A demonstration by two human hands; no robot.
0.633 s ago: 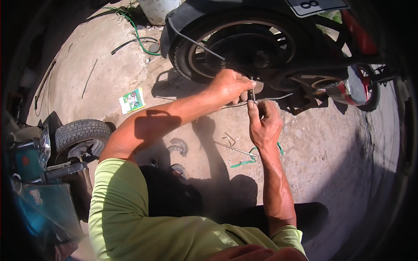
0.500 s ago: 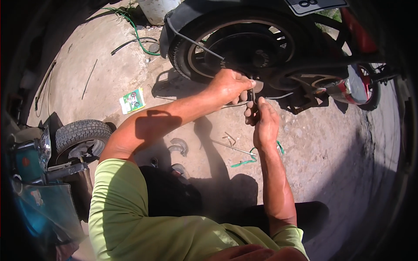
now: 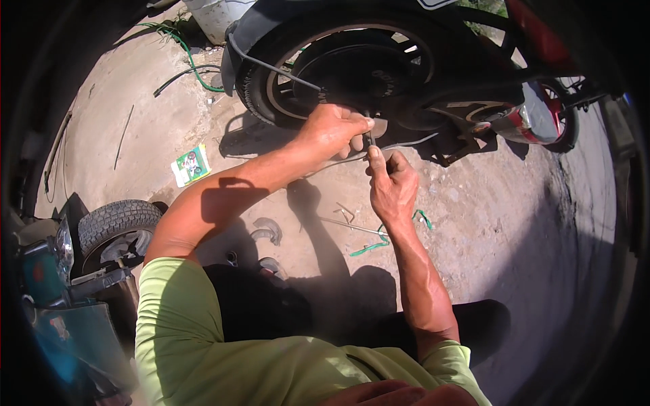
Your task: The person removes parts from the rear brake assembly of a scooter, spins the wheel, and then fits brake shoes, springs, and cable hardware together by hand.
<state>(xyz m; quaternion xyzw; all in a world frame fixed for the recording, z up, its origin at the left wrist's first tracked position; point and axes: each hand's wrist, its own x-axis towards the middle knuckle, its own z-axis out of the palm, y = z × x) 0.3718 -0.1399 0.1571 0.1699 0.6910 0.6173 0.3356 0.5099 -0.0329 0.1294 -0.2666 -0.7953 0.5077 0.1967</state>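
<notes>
Both my hands meet at the lower edge of a black scooter wheel (image 3: pixel 318 64) with a dark hub. My left hand (image 3: pixel 332 130) is closed in a pinch, thumb against fingertips, at the top of a short dark rod-like piece (image 3: pixel 369 140). From below, my right hand (image 3: pixel 394 186) grips the same piece, its thumb pressed along it and its fingers curled. Fingers hide most of the piece, so its kind is unclear. A grey cable (image 3: pixel 274 65) runs across the tyre to the hub, and a small pale metal plate (image 3: pixel 381 127) shows beside my left thumb.
On the ground lie curved brake shoes (image 3: pixel 266 231), a thin metal rod (image 3: pixel 352 226), green strips (image 3: pixel 369 250) and a printed green-and-white packet (image 3: pixel 191 166). Another vehicle's wheel (image 3: pixel 118 227) stands at left. A white bucket (image 3: pixel 218 17) and green hose (image 3: pixel 186 54) are farther off.
The whole view has shifted slightly. My right hand has turned, its fingers curling in and its thumb now pressed on the dark piece; my left hand keeps its pinch by the hub.
</notes>
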